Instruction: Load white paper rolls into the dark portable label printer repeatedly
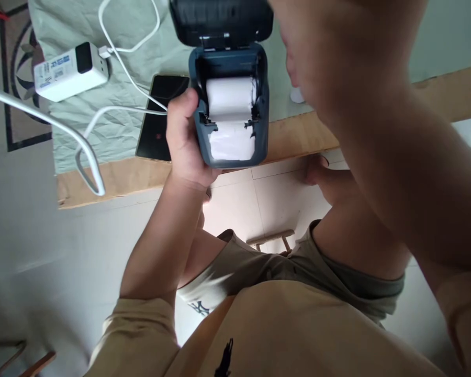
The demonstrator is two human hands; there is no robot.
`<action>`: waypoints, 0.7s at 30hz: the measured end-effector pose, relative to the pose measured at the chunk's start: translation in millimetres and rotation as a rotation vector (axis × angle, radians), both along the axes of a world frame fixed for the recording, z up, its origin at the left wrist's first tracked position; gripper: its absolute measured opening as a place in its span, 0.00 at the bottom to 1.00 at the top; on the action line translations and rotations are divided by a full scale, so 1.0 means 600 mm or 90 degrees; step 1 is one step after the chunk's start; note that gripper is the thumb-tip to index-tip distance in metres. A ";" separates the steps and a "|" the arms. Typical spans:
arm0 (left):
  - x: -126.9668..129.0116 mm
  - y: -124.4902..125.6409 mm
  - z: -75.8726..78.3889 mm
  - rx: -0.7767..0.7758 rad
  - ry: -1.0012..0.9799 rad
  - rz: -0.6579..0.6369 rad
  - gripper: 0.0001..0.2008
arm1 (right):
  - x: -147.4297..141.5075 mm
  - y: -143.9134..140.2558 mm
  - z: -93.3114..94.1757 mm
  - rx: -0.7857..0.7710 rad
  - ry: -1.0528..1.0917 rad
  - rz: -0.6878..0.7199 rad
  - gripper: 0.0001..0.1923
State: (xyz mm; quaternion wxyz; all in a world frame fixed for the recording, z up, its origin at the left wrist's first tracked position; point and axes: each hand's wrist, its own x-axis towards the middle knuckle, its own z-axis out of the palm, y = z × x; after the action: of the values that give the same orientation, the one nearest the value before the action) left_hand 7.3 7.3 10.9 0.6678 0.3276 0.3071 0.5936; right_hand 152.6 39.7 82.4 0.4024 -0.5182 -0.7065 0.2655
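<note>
- Printer [231,104] sits at the desk [113,178] edge, lid up, paper roll [231,97] showing.
- Left hand [184,141] fingers clasp its side.
- Right hand [317,57] blurred close up; grip unclear.
- Phone [157,120] just beside.

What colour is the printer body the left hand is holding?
Dark blue printer, white paper roll inside; head view.

A white charger block [70,70] lies at the upper left on pale green cloth [102,125] (its white cable [113,109] loops nearby), beside a dark phone [159,118] on the wooden surface [113,178].
</note>
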 end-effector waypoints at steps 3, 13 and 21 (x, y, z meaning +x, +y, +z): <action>-0.003 0.002 -0.011 0.013 -0.048 -0.045 0.19 | -0.008 0.019 -0.005 0.082 0.059 -0.106 0.15; 0.004 0.000 -0.007 0.022 -0.046 -0.035 0.18 | 0.009 -0.012 -0.029 0.172 -0.434 0.087 0.14; 0.013 -0.003 -0.001 -0.031 0.056 -0.026 0.17 | 0.007 -0.016 -0.013 0.024 -0.533 0.115 0.15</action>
State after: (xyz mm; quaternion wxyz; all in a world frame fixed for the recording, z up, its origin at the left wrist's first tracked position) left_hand 15.1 5.8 10.1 0.6734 0.3435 0.3437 0.5571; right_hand 156.7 30.2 74.4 0.0659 -0.5099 -0.8560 0.0533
